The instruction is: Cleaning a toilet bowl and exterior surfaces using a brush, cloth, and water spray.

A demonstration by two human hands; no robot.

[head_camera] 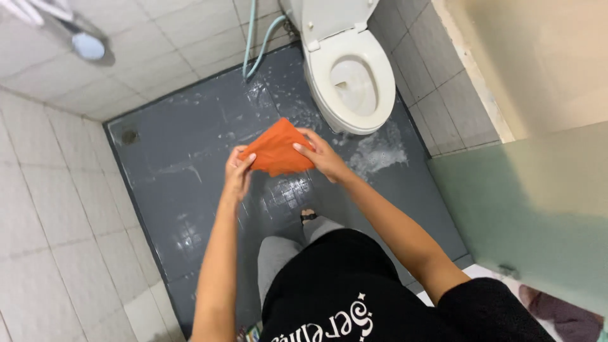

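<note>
I see both hands raised in front of me over the wet grey floor (190,158), holding an orange cloth (278,149) between them. My left hand (239,170) pinches the cloth's lower left corner, fingers closed on the fabric. My right hand (323,155) grips the right edge, thumb on top and fingers curled behind it. The cloth hangs in the air, folded into a rough triangle, just in front of the white toilet (351,79), whose lid stands up. Foam (380,152) lies on the floor beside the toilet's base. White tiled walls (57,209) surround the floor.
</note>
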